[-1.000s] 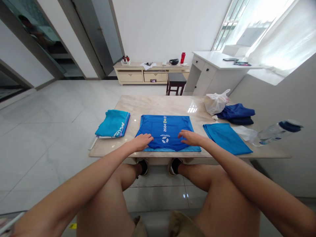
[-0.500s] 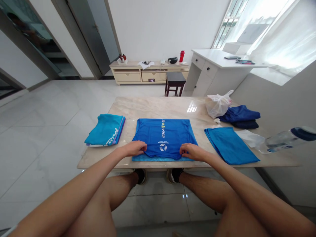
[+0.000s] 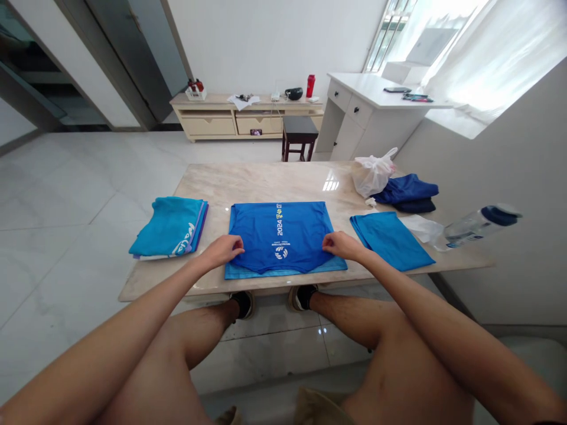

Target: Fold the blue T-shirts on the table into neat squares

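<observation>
A dark blue shirt (image 3: 301,230) with white and yellow print lies folded on the table in front of me, over a lighter blue layer (image 3: 248,271) that shows along its near edge. My left hand (image 3: 227,248) pinches the shirt's left side near the front. At the opposite side, my right hand (image 3: 343,244) has its thumb and fingers closed on the shirt's right edge. To the left sits a stack of folded clothes (image 3: 170,224), turquoise on top with white lettering. Right of my right hand lies a folded blue cloth (image 3: 392,239).
The marble-look table (image 3: 261,180) also bears a knotted white plastic bag (image 3: 374,175), a dark blue garment heap (image 3: 410,190), white tissue (image 3: 423,228) and a clear bottle (image 3: 476,227) near its right end. Beyond stand a dark stool (image 3: 300,127), a white desk (image 3: 376,106) and a low cabinet (image 3: 210,126).
Both hands have shifted slightly outward along the shirt's sides, and its near edge looks flatter and wider spread. The camera view has turned a little, moving the scene left and up.
</observation>
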A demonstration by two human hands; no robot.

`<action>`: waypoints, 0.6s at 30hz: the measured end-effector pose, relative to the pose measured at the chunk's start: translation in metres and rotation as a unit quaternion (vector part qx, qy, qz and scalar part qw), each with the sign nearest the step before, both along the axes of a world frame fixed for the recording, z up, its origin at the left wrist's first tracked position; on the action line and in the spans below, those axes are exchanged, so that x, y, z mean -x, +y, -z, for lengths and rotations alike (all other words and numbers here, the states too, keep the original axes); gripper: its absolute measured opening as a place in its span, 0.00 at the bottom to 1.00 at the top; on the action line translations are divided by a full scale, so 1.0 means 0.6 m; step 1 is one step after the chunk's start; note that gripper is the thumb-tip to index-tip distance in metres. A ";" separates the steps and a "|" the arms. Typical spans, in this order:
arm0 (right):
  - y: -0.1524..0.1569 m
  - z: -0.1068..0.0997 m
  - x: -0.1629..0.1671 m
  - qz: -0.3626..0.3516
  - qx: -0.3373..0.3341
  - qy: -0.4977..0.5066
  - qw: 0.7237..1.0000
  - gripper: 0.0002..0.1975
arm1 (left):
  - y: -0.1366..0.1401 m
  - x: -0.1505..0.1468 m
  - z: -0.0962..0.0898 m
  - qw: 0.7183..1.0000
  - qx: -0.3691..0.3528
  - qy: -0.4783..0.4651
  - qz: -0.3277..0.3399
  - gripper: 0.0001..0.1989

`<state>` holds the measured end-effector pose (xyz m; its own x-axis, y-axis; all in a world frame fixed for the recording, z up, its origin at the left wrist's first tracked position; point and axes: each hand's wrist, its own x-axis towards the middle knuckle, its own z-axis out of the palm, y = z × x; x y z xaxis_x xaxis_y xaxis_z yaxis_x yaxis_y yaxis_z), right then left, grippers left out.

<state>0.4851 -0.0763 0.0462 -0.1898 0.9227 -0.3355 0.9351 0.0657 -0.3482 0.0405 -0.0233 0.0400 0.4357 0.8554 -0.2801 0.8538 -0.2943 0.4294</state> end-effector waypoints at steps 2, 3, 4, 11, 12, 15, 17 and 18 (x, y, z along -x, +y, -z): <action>0.017 0.010 -0.002 0.098 -0.021 -0.017 0.995 0.11 | 0.010 0.008 0.005 0.994 -0.055 0.035 -0.092 0.09; 0.025 0.015 -0.002 0.136 -0.017 -0.023 0.990 0.14 | 0.015 0.013 0.006 0.988 -0.061 0.056 -0.131 0.10; 0.032 0.021 -0.001 0.162 -0.007 -0.028 0.986 0.17 | 0.018 0.018 0.007 0.983 -0.054 0.076 -0.160 0.11; 0.044 0.039 0.005 0.171 0.048 -0.095 0.980 0.28 | 0.019 0.034 0.002 0.977 0.020 0.107 -0.185 0.22; 0.043 0.036 0.005 0.171 0.045 -0.107 0.978 0.29 | 0.019 0.034 0.002 0.978 0.023 0.104 -0.180 0.22; 0.036 0.021 0.004 0.179 0.054 -0.136 0.973 0.31 | 0.021 0.036 0.003 0.978 0.023 0.103 -0.182 0.22; 0.031 0.010 0.004 0.177 0.088 -0.143 0.970 0.31 | 0.026 0.037 0.005 0.978 0.023 0.096 -0.183 0.20; 0.030 0.006 0.004 0.174 0.107 -0.140 0.969 0.29 | 0.029 0.037 0.006 0.979 0.021 0.088 -0.181 0.20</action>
